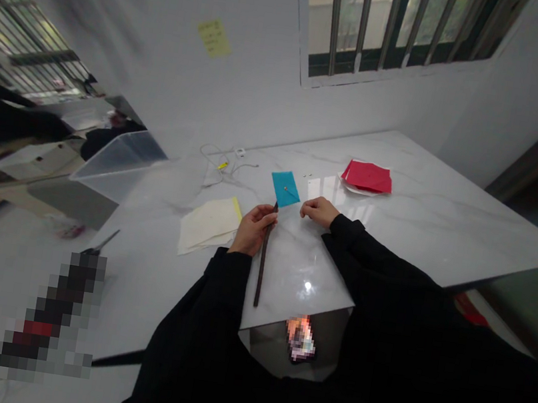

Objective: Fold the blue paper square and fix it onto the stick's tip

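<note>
Between the thumb and fingers of my left hand [253, 227], a long thin dark brown stick [262, 268] is held, its lower end reaching towards the table's near edge. Just beyond its upper end lies a small blue envelope [285, 188] with a pointed flap and a small orange-brown spot at its middle. My right hand [319, 210] is closed to the right of the envelope, fingers curled together. Whatever those fingers may hold is too small or hidden to make out.
Cream paper sheets [209, 225] lie left of my left hand. Red envelopes [368, 176] are stacked on white paper at back right. A white cable [234, 164] lies near the wall. A clear plastic box [126, 163] stands at left. A phone [300, 338] is below the table edge.
</note>
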A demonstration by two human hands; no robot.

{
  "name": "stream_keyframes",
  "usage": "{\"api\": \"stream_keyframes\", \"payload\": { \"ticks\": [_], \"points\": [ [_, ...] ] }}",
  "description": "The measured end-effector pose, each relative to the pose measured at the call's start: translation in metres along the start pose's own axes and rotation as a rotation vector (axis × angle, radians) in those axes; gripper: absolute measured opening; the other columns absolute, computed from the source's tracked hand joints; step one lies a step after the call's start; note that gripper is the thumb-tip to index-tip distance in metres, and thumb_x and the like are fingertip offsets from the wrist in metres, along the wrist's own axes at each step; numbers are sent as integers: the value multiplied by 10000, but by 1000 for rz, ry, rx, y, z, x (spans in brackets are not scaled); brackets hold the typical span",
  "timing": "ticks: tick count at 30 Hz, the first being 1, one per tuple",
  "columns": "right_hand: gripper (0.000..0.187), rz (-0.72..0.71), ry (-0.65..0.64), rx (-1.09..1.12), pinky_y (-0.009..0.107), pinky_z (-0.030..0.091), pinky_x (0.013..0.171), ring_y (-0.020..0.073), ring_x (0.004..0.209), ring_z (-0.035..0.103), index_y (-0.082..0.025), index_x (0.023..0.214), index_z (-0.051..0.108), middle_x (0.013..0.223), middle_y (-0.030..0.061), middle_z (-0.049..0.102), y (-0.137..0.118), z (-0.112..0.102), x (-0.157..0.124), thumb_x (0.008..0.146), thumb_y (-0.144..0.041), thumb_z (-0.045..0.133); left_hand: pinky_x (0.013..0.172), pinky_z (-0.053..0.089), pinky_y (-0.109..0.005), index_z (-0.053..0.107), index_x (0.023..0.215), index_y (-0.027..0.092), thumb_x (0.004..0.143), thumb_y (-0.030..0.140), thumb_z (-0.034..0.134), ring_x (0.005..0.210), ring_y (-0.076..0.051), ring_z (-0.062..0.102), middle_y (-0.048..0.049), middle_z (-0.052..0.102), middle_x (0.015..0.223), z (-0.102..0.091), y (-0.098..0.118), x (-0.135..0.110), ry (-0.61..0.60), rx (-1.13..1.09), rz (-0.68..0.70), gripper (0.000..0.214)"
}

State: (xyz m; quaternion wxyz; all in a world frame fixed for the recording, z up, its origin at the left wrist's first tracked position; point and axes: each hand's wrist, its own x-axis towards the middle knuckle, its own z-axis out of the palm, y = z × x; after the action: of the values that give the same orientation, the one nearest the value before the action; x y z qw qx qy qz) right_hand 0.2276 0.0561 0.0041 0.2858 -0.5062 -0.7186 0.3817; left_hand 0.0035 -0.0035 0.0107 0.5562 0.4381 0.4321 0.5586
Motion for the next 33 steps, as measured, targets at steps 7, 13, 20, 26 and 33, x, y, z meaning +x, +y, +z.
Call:
{"api": "stream_keyframes", "payload": {
  "ticks": [7, 13, 20, 26, 33],
  "points": [
    [311, -33, -6, 10, 282, 322, 611, 126, 574, 441, -129, 793, 780, 549, -20, 494, 6, 3, 4, 813, -303, 523, 665, 460, -243, 679, 931, 184, 573, 322, 959, 722, -103, 607, -22, 723, 921, 0, 1, -1, -2, 1, -25, 475],
    [307, -32, -4, 28, 281, 306, 594, 120, 556, 424, -127, 816, 787, 545, -28, 487, 7, 4, 5, 819, -309, 539, 661, 461, -244, 679, 935, 186, 590, 318, 950, 713, -105, 607, -18, 716, 896, -1, -1, 1, -13, 2, -19, 458],
    [297, -29, 6, 29, 279, 323, 622, 120, 578, 437, -129, 811, 787, 573, -18, 530, 7, 4, 5, 820, -291, 538, 660, 464, -244, 682, 932, 183, 591, 305, 944, 712, -105, 607, -20, 718, 902, 0, 0, 0, -7, 3, -27, 448],
    [302, -20, 1, 32, 278, 321, 630, 122, 586, 435, -125, 828, 791, 560, -19, 517, 4, 3, 2, 823, -304, 548, 672, 464, -244, 681, 935, 178, 589, 300, 943, 719, -101, 605, -21, 717, 910, 1, 2, -2, -5, 5, -32, 450],
    [306, -23, 0, 26, 273, 322, 624, 114, 578, 426, -125, 833, 791, 580, -21, 531, 2, 2, 2, 827, -297, 538, 675, 464, -245, 676, 927, 184, 598, 300, 938, 724, -105, 605, -17, 708, 893, 1, 2, -1, -12, 9, -29, 436]
  ]
}}
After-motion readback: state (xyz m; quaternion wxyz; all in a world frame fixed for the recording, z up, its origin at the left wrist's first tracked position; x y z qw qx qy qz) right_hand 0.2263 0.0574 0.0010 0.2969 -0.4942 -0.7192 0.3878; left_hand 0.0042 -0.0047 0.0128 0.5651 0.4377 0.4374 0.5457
